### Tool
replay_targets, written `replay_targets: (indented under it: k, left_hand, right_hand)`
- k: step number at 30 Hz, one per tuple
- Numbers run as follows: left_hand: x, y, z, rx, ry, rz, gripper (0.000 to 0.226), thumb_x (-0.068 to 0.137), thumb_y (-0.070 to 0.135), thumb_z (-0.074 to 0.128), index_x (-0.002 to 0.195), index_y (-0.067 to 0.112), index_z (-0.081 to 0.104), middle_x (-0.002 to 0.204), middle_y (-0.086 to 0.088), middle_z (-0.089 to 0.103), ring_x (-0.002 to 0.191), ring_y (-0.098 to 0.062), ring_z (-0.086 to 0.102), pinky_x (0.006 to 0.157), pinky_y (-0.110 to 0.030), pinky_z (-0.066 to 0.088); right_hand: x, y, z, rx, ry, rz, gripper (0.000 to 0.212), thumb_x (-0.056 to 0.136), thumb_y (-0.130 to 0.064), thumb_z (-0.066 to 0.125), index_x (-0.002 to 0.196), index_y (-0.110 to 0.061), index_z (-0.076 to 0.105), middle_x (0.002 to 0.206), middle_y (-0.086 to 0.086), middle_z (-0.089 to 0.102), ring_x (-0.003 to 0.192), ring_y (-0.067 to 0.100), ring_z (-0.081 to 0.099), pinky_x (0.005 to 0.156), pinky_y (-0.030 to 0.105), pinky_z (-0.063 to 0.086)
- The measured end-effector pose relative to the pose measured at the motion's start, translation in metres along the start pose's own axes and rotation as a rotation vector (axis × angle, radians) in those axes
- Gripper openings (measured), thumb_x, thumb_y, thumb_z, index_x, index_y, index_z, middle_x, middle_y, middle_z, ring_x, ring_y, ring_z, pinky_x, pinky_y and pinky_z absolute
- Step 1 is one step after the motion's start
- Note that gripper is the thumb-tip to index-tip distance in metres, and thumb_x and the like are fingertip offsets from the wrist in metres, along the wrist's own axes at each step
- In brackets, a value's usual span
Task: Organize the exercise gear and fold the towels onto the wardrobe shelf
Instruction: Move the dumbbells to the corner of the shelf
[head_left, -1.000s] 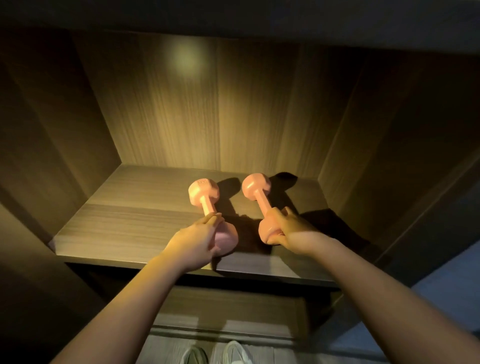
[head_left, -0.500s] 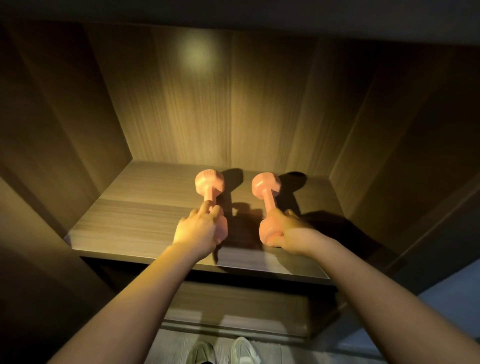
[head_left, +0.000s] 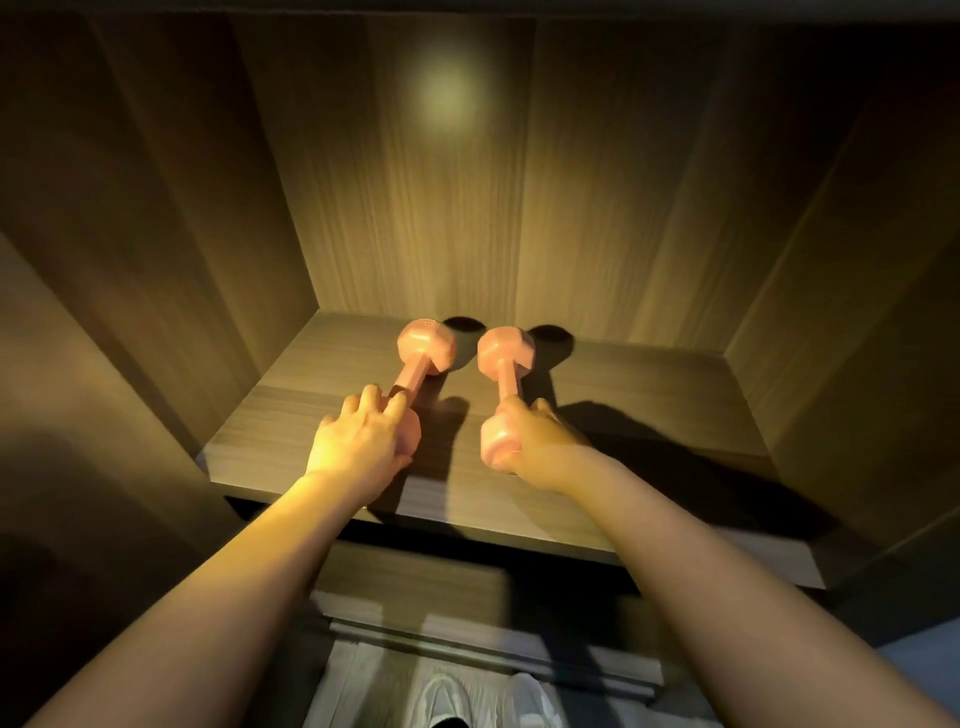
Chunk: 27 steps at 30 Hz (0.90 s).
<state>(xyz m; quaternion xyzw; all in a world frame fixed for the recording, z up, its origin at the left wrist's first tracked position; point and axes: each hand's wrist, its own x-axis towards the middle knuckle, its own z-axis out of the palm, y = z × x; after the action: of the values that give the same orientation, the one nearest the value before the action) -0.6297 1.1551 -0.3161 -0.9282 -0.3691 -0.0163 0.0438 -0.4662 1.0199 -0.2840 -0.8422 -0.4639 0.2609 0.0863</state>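
Note:
Two pink dumbbells lie side by side on the wooden wardrobe shelf (head_left: 649, 415), pointing toward the back wall. The left dumbbell (head_left: 423, 351) has its near head under my left hand (head_left: 363, 441), whose fingers curl over the handle and head. My right hand (head_left: 535, 441) grips the near end of the right dumbbell (head_left: 504, 358), with its near head showing at my palm's left. Both far heads rest close to the back panel.
The shelf is boxed in by wooden side walls (head_left: 156, 260) and a back panel (head_left: 519, 182). A lower drawer front (head_left: 415, 587) juts out below the shelf edge. White shoes (head_left: 483, 696) stand on the floor beneath.
Both dumbbells have slid deeper along the shelf toward the back panel, with my hands pushing their near ends. The view has shifted closer.

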Motion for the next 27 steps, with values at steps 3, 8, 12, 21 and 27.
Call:
replay_targets:
  k: [3, 8, 12, 21, 27]
  left_hand:
    - [-0.001, -0.001, 0.002, 0.017, 0.031, -0.017, 0.066, 0.087, 0.048, 0.062, 0.139, 0.025, 0.029, 0.128, -0.007, 0.041, 0.115, -0.026, 0.048, 0.087, -0.039, 0.050]
    - [0.000, 0.004, 0.005, -0.016, 0.031, -0.080, 0.064, 0.089, 0.041, 0.063, 0.140, 0.022, 0.029, 0.132, -0.010, 0.038, 0.116, -0.028, 0.046, 0.086, -0.040, 0.050]
    - [0.000, 0.002, 0.008, -0.059, 0.062, -0.099, 0.070, 0.089, 0.043, 0.063, 0.143, 0.020, 0.025, 0.135, -0.011, 0.036, 0.118, -0.029, 0.044, 0.087, -0.040, 0.050]
    - [0.002, -0.005, 0.017, 0.035, 0.155, -0.099, 0.065, 0.088, 0.051, 0.058, 0.138, 0.018, 0.032, 0.123, -0.010, 0.044, 0.105, -0.028, 0.052, 0.081, -0.038, 0.049]
    - [0.018, -0.024, 0.017, 0.010, 0.154, -0.151, 0.063, 0.088, 0.048, 0.060, 0.136, 0.016, 0.034, 0.120, -0.011, 0.045, 0.104, -0.028, 0.052, 0.080, -0.039, 0.050]
  right_hand:
    - [0.011, -0.012, 0.006, 0.055, 0.056, 0.002, 0.058, 0.095, -0.013, 0.053, 0.146, -0.023, 0.028, 0.149, 0.009, 0.024, 0.128, 0.029, 0.040, 0.103, 0.043, 0.041]
    - [0.021, -0.012, 0.015, 0.042, 0.109, -0.024, 0.074, 0.085, -0.007, 0.066, 0.145, -0.029, 0.029, 0.156, -0.003, 0.009, 0.133, 0.029, 0.034, 0.104, 0.046, 0.042]
    - [0.023, -0.009, 0.016, 0.045, 0.098, -0.026, 0.076, 0.085, -0.008, 0.068, 0.145, -0.031, 0.027, 0.155, -0.002, 0.013, 0.131, 0.029, 0.036, 0.103, 0.047, 0.043]
    - [0.026, -0.005, 0.017, 0.043, 0.107, -0.051, 0.073, 0.086, -0.009, 0.067, 0.143, -0.031, 0.029, 0.150, -0.001, 0.021, 0.126, 0.027, 0.041, 0.099, 0.043, 0.046]
    - [0.031, -0.009, 0.019, 0.051, 0.127, -0.080, 0.069, 0.088, -0.008, 0.065, 0.142, -0.032, 0.030, 0.150, -0.004, 0.018, 0.125, 0.027, 0.041, 0.099, 0.043, 0.046]
